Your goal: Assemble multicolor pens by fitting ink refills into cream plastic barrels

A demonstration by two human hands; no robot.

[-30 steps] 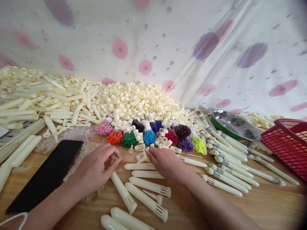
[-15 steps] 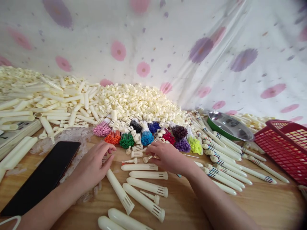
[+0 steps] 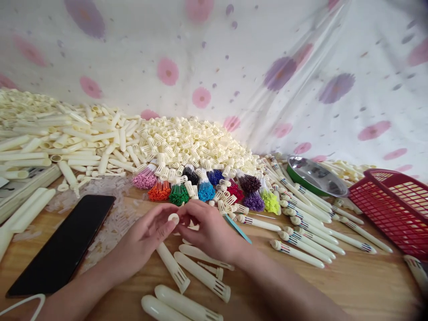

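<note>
My left hand (image 3: 147, 236) and my right hand (image 3: 209, 229) meet above the wooden table (image 3: 351, 285), fingers pinched together around a small cream plastic piece (image 3: 173, 218). Which hand bears it I cannot tell exactly; both touch it. Below the hands lie several cream slotted pen barrels (image 3: 202, 276). Behind them stand bundles of coloured refills (image 3: 205, 189) in pink, orange, green, blue, red, purple and yellow-green. A teal stick (image 3: 238, 228) lies by my right wrist.
A black phone (image 3: 63, 243) lies at the left. Heaps of cream tubes (image 3: 60, 138) and small cream caps (image 3: 187, 140) fill the back. Assembled pens (image 3: 307, 223), a metal bowl (image 3: 316, 176) and a red basket (image 3: 394, 207) are on the right. A flowered cloth (image 3: 234, 58) hangs behind.
My right hand left the parts on the table and came leftward; my left hand rose to meet it. The two now pinch a small cream piece between them.
</note>
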